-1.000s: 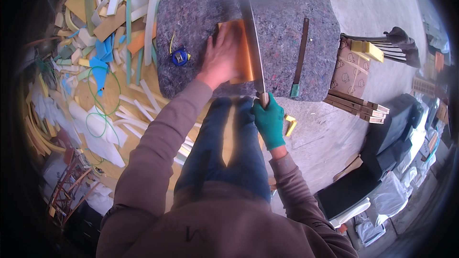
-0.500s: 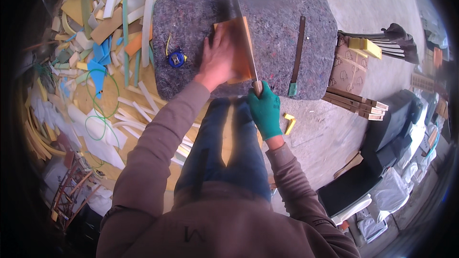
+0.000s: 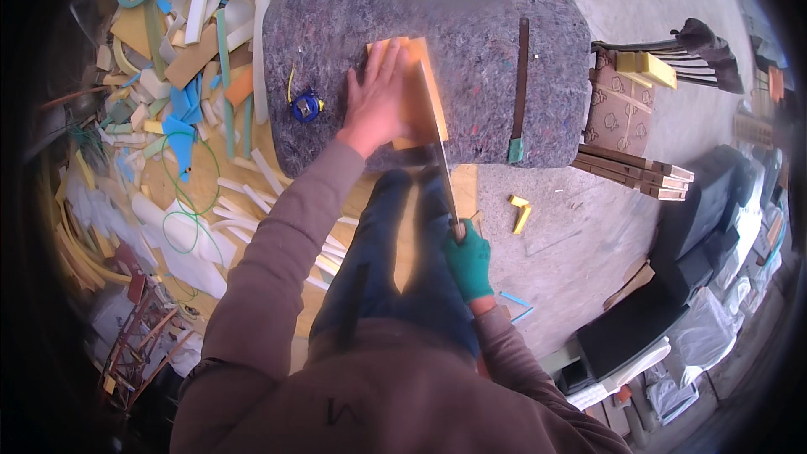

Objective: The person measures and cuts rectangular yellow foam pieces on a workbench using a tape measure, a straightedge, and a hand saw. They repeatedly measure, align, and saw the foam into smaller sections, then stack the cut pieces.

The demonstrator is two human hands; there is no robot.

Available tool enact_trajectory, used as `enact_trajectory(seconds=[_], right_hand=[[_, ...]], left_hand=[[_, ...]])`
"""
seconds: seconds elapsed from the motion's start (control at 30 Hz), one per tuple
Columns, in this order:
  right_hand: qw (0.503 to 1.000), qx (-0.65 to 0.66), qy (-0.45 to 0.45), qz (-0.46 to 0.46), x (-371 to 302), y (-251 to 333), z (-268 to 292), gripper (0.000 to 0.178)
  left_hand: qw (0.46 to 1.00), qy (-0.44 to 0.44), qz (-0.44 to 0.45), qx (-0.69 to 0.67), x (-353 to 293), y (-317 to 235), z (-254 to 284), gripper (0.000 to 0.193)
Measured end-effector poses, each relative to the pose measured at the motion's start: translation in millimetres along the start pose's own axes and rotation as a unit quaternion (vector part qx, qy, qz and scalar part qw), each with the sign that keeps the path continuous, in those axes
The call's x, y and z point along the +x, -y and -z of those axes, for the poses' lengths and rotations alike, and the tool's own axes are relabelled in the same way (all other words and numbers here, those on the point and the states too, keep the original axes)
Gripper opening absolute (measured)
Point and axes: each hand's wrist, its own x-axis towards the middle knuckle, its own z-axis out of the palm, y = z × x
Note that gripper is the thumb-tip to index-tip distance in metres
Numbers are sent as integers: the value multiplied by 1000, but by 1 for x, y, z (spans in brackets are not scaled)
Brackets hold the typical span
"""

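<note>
My bare left hand [image 3: 376, 105] lies flat with its fingers spread on an orange-yellow foam piece [image 3: 423, 113]. The foam rests on a grey felt-covered work surface [image 3: 479, 50]. In a green glove, my right hand [image 3: 468, 262] is closed around the handle of a long thin knife [image 3: 447, 181]. Its blade runs along the foam's right side, and the handle is close to my right thigh. Left of the foam sits a blue tape measure [image 3: 307, 106] with some yellow tape out. A long dark flat strip with a green end [image 3: 519, 88] lies to the right.
Foam offcuts [image 3: 189, 63] in many colours heap up at the left. Yellow foam bits [image 3: 521, 215] lie on the concrete floor at the right. Beyond the surface's right edge are a printed cardboard box [image 3: 618, 109] and stacked wooden slats [image 3: 635, 171]. Dark upholstered furniture [image 3: 630, 311] stands at the lower right.
My right hand has drawn the knife back toward my body, so the blade now reaches less far past the foam. My left hand stays pressed on the foam.
</note>
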Motion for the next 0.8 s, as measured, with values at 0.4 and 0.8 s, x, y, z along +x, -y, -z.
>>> enact_trajectory(seconds=[0.4, 0.8], right_hand=[[994, 70, -24, 78, 32, 26, 8, 25], [994, -38, -35, 95, 73, 63, -2, 16]], left_hand=[[999, -14, -28, 10, -5, 0, 1, 143], [999, 10, -11, 43, -3, -6, 3, 131]])
